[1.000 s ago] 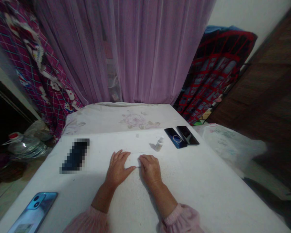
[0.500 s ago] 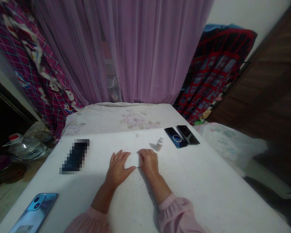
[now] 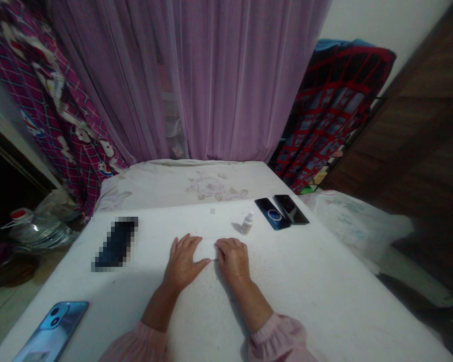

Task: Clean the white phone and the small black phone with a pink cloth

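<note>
A flat white piece (image 3: pixel 208 249) lies on the table between my hands, hard to tell from the white surface; a thin dark line shows at its near edge. My left hand (image 3: pixel 183 264) rests at its left side, fingers stretched out and thumb spread apart, tips at its edges. At the right side, my right hand (image 3: pixel 233 257) is closed, with fingers curled down and pressed together. Whatever they may pinch is hidden under them. Just beyond that hand stands a small white bottle (image 3: pixel 246 224) with a pale cap.
Two dark phones (image 3: pixel 272 214) lie side by side at the far right of the white table (image 3: pixel 305 296). A blurred-out dark object (image 3: pixel 115 245) is at the left, and a blue phone (image 3: pixel 53 332) lies face down near the front left. A tiny grey square (image 3: pixel 212 211) sits farther back.
My right hand has slid slightly toward me along the white piece's right side. The left hand stays in place. The whole view has shifted a little.
</note>
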`<state>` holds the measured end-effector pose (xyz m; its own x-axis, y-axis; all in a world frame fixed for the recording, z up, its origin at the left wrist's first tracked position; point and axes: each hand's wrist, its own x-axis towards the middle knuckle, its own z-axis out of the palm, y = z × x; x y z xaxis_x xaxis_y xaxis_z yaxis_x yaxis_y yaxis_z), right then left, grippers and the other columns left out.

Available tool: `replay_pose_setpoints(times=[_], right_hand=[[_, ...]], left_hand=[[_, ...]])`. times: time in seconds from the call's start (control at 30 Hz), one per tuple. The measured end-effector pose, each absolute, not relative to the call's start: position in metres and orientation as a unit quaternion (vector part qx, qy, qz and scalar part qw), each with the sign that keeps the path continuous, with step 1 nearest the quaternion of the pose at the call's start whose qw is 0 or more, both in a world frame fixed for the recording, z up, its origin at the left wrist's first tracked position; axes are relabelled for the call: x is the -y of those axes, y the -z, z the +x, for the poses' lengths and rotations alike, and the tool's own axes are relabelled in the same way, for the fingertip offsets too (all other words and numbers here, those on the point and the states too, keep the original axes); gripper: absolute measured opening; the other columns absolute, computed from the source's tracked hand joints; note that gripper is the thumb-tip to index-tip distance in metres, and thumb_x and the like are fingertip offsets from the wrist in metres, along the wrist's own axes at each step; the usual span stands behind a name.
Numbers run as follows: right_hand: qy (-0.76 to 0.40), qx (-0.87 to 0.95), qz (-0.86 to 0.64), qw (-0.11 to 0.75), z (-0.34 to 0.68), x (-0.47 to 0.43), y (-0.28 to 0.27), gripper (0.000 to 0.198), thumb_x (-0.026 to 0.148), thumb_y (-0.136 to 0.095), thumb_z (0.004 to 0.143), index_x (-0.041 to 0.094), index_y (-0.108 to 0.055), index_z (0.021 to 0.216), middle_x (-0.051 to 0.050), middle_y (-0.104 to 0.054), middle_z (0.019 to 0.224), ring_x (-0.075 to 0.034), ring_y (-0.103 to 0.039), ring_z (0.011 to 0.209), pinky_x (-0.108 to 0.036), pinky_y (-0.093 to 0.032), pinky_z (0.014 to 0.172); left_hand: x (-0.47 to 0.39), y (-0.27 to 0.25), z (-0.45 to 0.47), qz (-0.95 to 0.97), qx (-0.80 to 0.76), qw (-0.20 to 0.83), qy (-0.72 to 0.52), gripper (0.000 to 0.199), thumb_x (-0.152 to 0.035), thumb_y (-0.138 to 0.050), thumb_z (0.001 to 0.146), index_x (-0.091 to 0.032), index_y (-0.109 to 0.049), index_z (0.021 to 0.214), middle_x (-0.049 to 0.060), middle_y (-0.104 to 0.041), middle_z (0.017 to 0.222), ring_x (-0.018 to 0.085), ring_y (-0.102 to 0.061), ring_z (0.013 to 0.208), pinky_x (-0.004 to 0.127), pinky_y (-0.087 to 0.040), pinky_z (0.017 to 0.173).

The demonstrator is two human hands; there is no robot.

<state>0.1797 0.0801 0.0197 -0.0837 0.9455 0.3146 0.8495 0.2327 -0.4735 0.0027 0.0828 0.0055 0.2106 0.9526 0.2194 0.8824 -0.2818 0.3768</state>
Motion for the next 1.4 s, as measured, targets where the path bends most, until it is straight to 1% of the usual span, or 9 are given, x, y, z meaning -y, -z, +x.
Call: replay_pose_setpoints(times=[0.27,0.47,0.77,0.93,1.07,1.4], right_hand=[[-0.081,0.716,-0.644,0.257,0.173,-0.102,-0.025,0.018,0.015,-0.059,0.087,0.023,-0.074,0.095,-0.003,-0.074,0.099,-0.019,-0.058,0.097,-0.032,-0.032,0.081],[-0.063,0.701,-0.659,0.265,0.179,-0.101,-0.023,0.017,0.017,-0.059,0.088,0.024,-0.073,0.094,-0.003,-0.073,0.097,-0.019,-0.057,0.096,-0.032,-0.031,0.081],[-0.049,0.679,-0.678,0.277,0.190,-0.097,-0.018,0.021,0.013,-0.056,0.088,0.023,-0.072,0.095,-0.004,-0.073,0.100,-0.020,-0.060,0.093,-0.030,-0.034,0.077],[-0.059,0.680,-0.667,0.298,0.193,-0.096,-0.017,0.022,0.013,-0.055,0.088,0.021,-0.073,0.096,-0.004,-0.074,0.100,-0.019,-0.062,0.091,-0.028,-0.037,0.079],[-0.066,0.688,-0.658,0.297,0.196,-0.094,-0.017,0.023,0.013,-0.054,0.087,0.021,-0.074,0.097,-0.004,-0.075,0.100,-0.018,-0.065,0.089,-0.027,-0.039,0.080],[-0.030,0.704,-0.646,0.295,0.200,-0.079,-0.004,0.024,0.012,-0.055,0.087,0.021,-0.074,0.098,-0.005,-0.074,0.109,-0.019,-0.066,0.093,-0.028,-0.042,0.085]], left_hand=[[-0.083,-0.006,0.002,0.777,-0.590,0.082,-0.201,0.054,-0.038,-0.068,0.081,-0.025,-0.055,0.131,0.009,-0.062,0.132,0.031,-0.045,0.135,0.057,-0.022,0.117],[-0.083,-0.007,0.002,0.775,-0.593,0.082,-0.202,0.053,-0.037,-0.068,0.080,-0.024,-0.056,0.130,0.008,-0.062,0.131,0.030,-0.045,0.135,0.056,-0.022,0.117],[-0.083,-0.006,0.003,0.774,-0.593,0.082,-0.207,0.052,-0.038,-0.067,0.081,-0.024,-0.056,0.130,0.009,-0.062,0.131,0.032,-0.045,0.134,0.057,-0.021,0.117],[-0.082,-0.007,0.004,0.773,-0.597,0.080,-0.199,0.052,-0.037,-0.067,0.081,-0.023,-0.056,0.130,0.009,-0.062,0.131,0.031,-0.045,0.134,0.056,-0.020,0.117],[-0.082,-0.009,0.005,0.772,-0.601,0.081,-0.193,0.052,-0.037,-0.067,0.081,-0.023,-0.056,0.131,0.009,-0.061,0.132,0.031,-0.045,0.135,0.056,-0.020,0.117],[-0.082,-0.008,0.004,0.774,-0.597,0.082,-0.196,0.052,-0.038,-0.067,0.082,-0.023,-0.056,0.131,0.009,-0.062,0.132,0.031,-0.044,0.135,0.056,-0.019,0.118]])
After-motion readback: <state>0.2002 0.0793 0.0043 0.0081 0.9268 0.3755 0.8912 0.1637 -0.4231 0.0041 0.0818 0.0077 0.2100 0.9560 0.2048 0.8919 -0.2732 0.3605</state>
